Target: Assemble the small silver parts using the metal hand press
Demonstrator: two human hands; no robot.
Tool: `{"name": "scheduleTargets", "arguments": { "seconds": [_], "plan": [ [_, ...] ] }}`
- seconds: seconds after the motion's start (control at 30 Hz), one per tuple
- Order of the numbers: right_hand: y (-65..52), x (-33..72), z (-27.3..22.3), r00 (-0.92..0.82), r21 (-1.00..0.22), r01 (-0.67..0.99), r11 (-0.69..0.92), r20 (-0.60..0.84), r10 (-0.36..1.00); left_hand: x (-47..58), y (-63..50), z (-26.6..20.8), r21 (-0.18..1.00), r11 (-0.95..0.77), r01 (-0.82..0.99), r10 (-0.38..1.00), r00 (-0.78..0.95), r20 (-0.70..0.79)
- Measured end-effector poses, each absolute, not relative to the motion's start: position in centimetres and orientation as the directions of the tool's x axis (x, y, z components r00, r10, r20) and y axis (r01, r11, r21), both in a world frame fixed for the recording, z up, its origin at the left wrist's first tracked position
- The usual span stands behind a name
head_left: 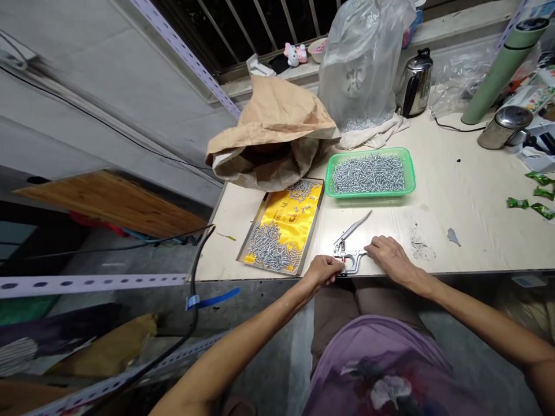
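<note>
A grey metal hand-press plier (352,254) lies near the table's front edge, its long lever raised up to the right. A small spring and a red part show near its jaw. My right hand (389,254) has its fingers closed on the end of the plier's fixed handle. At the jaw, my left hand (323,270) is pinched together; whatever is between its fingertips is hidden. Just left of that hand sits a shallow tray (313,225) lined with yellow cloth, bearing many small silvery metal pieces (273,248). Behind the plier, a green plastic basket (368,195) is full of similar pieces.
An open brown paper bag (277,121) stands behind the tray. Farther back are a clear plastic bag (364,63), a white cloth (375,136) and a steel kettle (417,84). On the right are a green flask (498,78), a steel mug (505,127) and green-wrapped sweets (541,193).
</note>
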State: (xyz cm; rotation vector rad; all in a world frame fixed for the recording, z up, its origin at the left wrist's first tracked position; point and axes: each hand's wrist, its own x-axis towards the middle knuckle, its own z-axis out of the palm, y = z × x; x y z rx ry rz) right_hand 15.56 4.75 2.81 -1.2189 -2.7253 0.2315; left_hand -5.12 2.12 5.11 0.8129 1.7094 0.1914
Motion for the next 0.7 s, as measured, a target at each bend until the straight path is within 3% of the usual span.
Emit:
{"name": "scheduleTargets", "arguments": {
  "seconds": [0.3, 0.57, 0.7],
  "plan": [
    [5.9, 16.1, 4.1, -0.689, -0.268, 0.702, 0.660, -0.016, 0.725, -5.6, 3.4, 5.1, 0.490, 0.723, 0.486, 0.549, 0.025, -0.835],
    [11.8, 16.3, 4.6, -0.759, -0.195, 0.651, 0.734, -0.197, 0.620, -5.4, 3.3, 5.3, 0.485, 0.731, 0.480, 0.549, 0.007, -0.836],
    [12.3, 15.6, 5.2, -0.772, -0.199, 0.635, 0.746, -0.192, 0.606, -5.3, 3.3, 5.3, 0.489, 0.723, 0.488, 0.556, 0.008, -0.831]
  ]
}}
